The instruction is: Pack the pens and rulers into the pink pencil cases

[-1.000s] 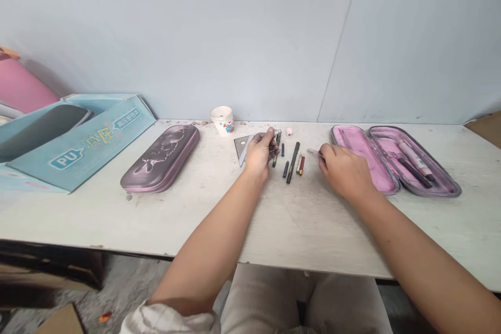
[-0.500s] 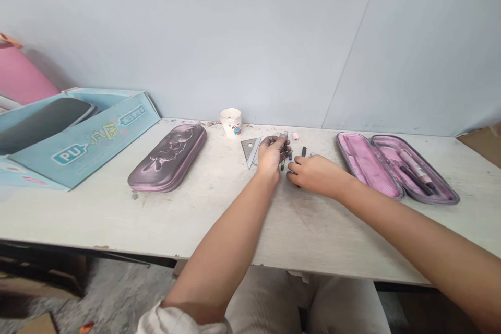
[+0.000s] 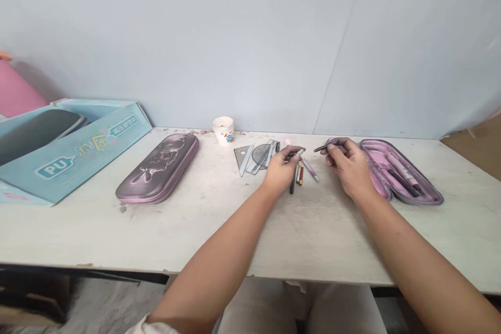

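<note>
My right hand is closed around a thin dark pen, whose tip points left above the table. My left hand is at the group of loose pens, thumb and forefinger together at the upper end of a pale purple pen. Under and beside that hand lie a black pen and short coloured sticks. Just left of it are a clear set square and a clear protractor. An open pink-lined pencil case lies beyond my right hand, with pens inside.
A closed dark pencil case rests left of centre. Near the wall stands a paper cup, and a small pink item lies behind my left hand. A blue box fills the left end; brown cardboard is far right.
My right hand has lifted the dark pen from the group and moved right, towards the open case. My left hand has shifted slightly, and the view has turned a little, uncovering more of the protractor.
</note>
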`<control>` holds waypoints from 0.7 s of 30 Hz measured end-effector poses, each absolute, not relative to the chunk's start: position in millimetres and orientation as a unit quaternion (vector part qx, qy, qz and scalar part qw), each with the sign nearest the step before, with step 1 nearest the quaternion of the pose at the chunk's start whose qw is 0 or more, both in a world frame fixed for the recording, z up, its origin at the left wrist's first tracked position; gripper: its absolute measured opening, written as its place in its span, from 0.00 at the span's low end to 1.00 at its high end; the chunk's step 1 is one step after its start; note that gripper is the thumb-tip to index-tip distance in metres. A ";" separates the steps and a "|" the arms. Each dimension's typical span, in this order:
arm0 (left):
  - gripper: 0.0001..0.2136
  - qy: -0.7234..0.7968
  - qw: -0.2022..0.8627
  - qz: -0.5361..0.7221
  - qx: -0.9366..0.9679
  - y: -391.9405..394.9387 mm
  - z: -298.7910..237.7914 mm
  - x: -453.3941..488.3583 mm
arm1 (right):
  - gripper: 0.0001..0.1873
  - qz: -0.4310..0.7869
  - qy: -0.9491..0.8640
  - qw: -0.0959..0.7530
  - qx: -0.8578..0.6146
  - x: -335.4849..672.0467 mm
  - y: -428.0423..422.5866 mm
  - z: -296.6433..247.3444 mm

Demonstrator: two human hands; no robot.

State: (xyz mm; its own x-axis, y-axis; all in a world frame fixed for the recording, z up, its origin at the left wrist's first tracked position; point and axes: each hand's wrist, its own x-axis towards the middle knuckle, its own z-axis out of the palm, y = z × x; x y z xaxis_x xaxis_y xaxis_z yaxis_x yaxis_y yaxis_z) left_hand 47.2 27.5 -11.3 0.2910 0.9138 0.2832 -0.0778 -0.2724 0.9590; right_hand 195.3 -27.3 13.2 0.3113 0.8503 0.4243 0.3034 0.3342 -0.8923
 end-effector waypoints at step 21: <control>0.06 0.293 0.536 0.428 0.666 4.0 -10.2 58.0 | 0.21 -0.025 -0.671 0.476 -0.568 185.0 -35.8 -4.0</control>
